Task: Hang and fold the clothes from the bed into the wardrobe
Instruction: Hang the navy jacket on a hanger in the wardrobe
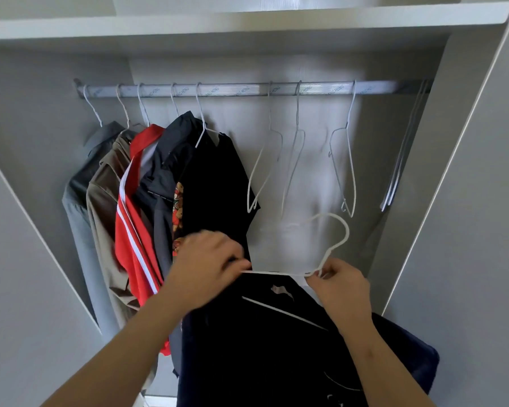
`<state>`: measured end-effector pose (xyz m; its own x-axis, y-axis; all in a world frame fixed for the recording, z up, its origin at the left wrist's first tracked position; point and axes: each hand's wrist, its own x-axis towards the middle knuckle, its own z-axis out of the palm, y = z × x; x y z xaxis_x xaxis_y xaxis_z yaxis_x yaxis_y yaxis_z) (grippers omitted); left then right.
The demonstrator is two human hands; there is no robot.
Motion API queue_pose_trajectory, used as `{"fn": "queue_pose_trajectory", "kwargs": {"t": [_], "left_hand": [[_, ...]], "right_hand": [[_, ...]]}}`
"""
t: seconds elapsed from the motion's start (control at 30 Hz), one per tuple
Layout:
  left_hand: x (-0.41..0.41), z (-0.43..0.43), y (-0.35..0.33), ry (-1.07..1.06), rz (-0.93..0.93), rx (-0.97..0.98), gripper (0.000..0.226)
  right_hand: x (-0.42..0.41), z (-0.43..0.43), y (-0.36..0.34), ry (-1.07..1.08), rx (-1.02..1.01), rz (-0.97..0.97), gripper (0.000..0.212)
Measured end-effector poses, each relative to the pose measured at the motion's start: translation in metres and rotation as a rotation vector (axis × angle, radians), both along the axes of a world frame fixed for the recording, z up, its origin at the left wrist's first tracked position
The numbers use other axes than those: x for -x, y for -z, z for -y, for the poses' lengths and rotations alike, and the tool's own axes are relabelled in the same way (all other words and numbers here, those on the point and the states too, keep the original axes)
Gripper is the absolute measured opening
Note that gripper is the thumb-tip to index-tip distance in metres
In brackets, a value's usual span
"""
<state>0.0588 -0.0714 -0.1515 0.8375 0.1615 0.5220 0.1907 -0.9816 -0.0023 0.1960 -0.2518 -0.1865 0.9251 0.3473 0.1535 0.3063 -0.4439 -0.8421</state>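
Matt dark cloth garment (291, 348) on a smooth white-coated wire hanger (340, 239); glossy metal rail (232, 90).

Bottom edge cuts off dark garment (276, 362); hanger (347, 230) hook blurred.

Five garments are hung at the left of the rail (232, 90) in the wardrobe (453, 201): a grey shirt (80, 183), an olive-brown shirt (103, 201), a red top with white stripes (130, 230), a dark jacket (171, 148) and a black printed top (215, 183). Three empty wire hangers (297, 113) are hung to their right, and more hangers (401, 160) are bunched at the far right. A pale box (206, 2) is set on the shelf (247, 22) above.
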Motion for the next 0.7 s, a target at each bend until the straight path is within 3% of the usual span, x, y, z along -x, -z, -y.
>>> {"fn": "queue_pose_trajectory", "kwargs": {"t": [0.07,0.1,0.27,0.47,0.63,0.7], "left_hand": [[-0.011,0.013,0.010,0.060,-0.195,0.065,0.048],[-0.015,0.014,0.014,0.044,-0.202,0.059,0.045],[-0.013,0.008,0.009,0.073,0.046,0.044,0.056],[-0.008,-0.010,0.008,-0.021,0.200,0.219,0.052],[-0.009,-0.007,0.008,-0.004,0.228,0.299,0.053],[-0.013,-0.002,0.011,0.033,0.189,0.339,0.059]], "right_hand": [[0.001,-0.004,-0.002,-0.003,-0.012,0.033,0.029],[0.001,-0.005,-0.004,-0.004,-0.023,0.058,0.030],[-0.006,0.004,-0.008,-0.086,-0.073,0.141,0.030],[-0.021,0.025,-0.007,0.006,0.134,0.391,0.005],[-0.015,0.018,-0.013,-0.033,0.391,0.468,0.014],[-0.010,0.010,-0.017,-0.113,0.413,0.498,0.036]]}}
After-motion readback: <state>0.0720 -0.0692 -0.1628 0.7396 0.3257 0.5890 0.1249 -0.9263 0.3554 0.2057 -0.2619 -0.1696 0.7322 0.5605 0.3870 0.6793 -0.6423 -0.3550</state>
